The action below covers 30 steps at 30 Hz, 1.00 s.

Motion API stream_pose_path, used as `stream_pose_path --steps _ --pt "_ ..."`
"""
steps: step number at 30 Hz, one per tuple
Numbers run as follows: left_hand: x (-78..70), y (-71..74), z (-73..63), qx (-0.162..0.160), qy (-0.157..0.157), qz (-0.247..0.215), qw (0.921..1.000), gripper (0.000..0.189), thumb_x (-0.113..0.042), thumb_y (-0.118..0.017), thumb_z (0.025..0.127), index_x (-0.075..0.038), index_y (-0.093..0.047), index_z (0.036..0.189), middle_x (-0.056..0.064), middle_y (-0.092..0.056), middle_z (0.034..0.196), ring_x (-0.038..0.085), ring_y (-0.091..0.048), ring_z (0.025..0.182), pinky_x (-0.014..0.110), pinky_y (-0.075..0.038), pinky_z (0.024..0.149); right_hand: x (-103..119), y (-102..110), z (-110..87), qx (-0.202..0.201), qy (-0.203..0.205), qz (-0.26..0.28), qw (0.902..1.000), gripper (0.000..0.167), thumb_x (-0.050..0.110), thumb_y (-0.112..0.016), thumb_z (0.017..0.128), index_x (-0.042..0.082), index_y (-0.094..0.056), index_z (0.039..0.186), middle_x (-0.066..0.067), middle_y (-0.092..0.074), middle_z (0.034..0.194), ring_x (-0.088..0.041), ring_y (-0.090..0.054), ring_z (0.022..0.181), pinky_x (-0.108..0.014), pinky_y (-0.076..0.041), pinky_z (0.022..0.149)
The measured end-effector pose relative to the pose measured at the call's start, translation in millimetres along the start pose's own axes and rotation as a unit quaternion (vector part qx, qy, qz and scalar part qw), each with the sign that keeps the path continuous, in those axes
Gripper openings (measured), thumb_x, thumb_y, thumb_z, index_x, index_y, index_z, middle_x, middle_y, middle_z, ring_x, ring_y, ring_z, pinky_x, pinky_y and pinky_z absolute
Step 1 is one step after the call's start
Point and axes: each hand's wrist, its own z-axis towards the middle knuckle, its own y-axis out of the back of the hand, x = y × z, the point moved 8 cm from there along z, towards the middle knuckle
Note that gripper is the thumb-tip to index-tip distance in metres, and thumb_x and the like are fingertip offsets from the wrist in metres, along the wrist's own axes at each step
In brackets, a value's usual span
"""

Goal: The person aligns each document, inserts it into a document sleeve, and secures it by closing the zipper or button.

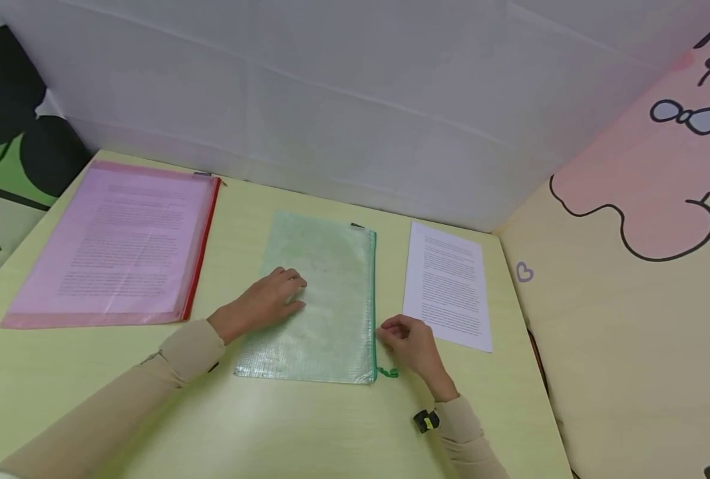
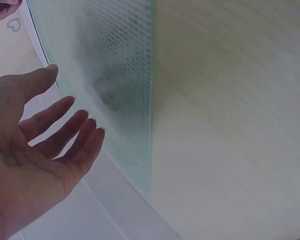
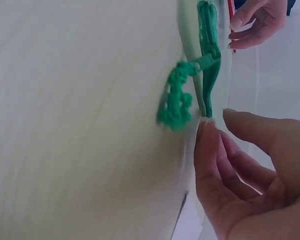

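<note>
A pale green mesh zipper pouch [image 1: 325,299] lies flat on the table, its green zipper [image 3: 208,75] along the right edge. From the slider hangs a green braided pull cord [image 3: 174,102], near the pouch's lower right corner. My left hand [image 1: 271,296] is over the left half of the pouch, fingers loosely bent and holding nothing; contact with the surface cannot be made out. At the zipper edge is my right hand [image 1: 408,342], above the cord. Its index fingertip meets the zipper strip in the right wrist view, with the thumb a little apart.
A pink zipper pouch [image 1: 130,246] with a red zipper and printed pages inside lies at the left. Right of the green pouch is a printed sheet [image 1: 450,283]. A white wall [image 1: 331,113] borders the table's back, and a decorated wall [image 1: 630,319] its right side.
</note>
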Motion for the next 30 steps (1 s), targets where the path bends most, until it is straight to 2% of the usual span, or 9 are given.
stream_pose_path --steps 5,8,12,16,24,30 --pt "-10.7 5.3 15.5 -0.039 0.011 -0.004 0.9992 0.024 -0.010 -0.076 0.093 0.004 -0.069 0.113 0.016 -0.066 0.110 0.034 -0.058 0.098 0.043 -0.055 0.083 0.0 18.2 1.8 -0.042 0.015 -0.006 0.9990 0.009 0.008 -0.079 0.091 0.004 -0.075 0.098 -0.004 -0.072 0.089 -0.017 -0.067 0.081 -0.025 -0.057 0.074" --pt "-16.9 4.9 28.2 -0.047 0.024 -0.015 0.9985 0.022 -0.010 -0.074 0.095 0.004 -0.070 0.111 0.016 -0.067 0.109 0.034 -0.059 0.095 0.043 -0.055 0.081 -2.7 29.3 2.7 -0.061 0.025 -0.007 0.9978 0.013 0.008 -0.079 0.091 0.002 -0.074 0.101 -0.007 -0.073 0.091 -0.020 -0.069 0.085 -0.029 -0.058 0.076" --pt "-25.2 1.4 44.5 -0.045 0.042 -0.025 0.9978 0.021 -0.011 -0.072 0.096 0.003 -0.071 0.112 0.017 -0.069 0.110 0.034 -0.061 0.095 0.043 -0.055 0.081 -10.1 42.8 3.9 -0.083 0.035 -0.010 0.9958 0.017 0.008 -0.078 0.091 0.000 -0.074 0.106 -0.009 -0.074 0.094 -0.024 -0.070 0.088 -0.034 -0.059 0.078" --pt "-35.8 -1.8 57.2 -0.046 0.043 -0.037 0.9973 0.021 -0.011 -0.071 0.097 0.003 -0.072 0.112 0.017 -0.070 0.110 0.034 -0.063 0.096 0.043 -0.056 0.082 -17.7 55.8 5.4 -0.104 0.037 -0.005 0.9939 0.019 0.007 -0.077 0.092 -0.003 -0.073 0.108 -0.012 -0.074 0.097 -0.027 -0.071 0.089 -0.036 -0.060 0.079" --pt "-48.5 -8.7 74.6 -0.056 0.045 -0.074 0.9947 0.018 -0.008 -0.070 0.097 0.003 -0.072 0.110 0.017 -0.070 0.104 0.032 -0.063 0.094 0.042 -0.056 0.081 -33.3 84.2 9.1 -0.139 0.020 -0.008 0.9900 0.023 0.006 -0.078 0.091 -0.004 -0.072 0.111 -0.015 -0.074 0.102 -0.031 -0.072 0.091 -0.025 -0.057 0.079" --pt "-55.3 -22.5 89.2 -0.038 0.061 -0.111 0.9913 0.018 -0.010 -0.068 0.098 0.003 -0.072 0.112 0.015 -0.070 0.105 0.030 -0.063 0.097 0.041 -0.055 0.085 -46.2 105.3 9.4 -0.171 0.013 -0.012 0.9851 0.025 0.004 -0.077 0.091 -0.006 -0.071 0.113 -0.020 -0.074 0.105 -0.035 -0.072 0.094 -0.023 -0.056 0.081"
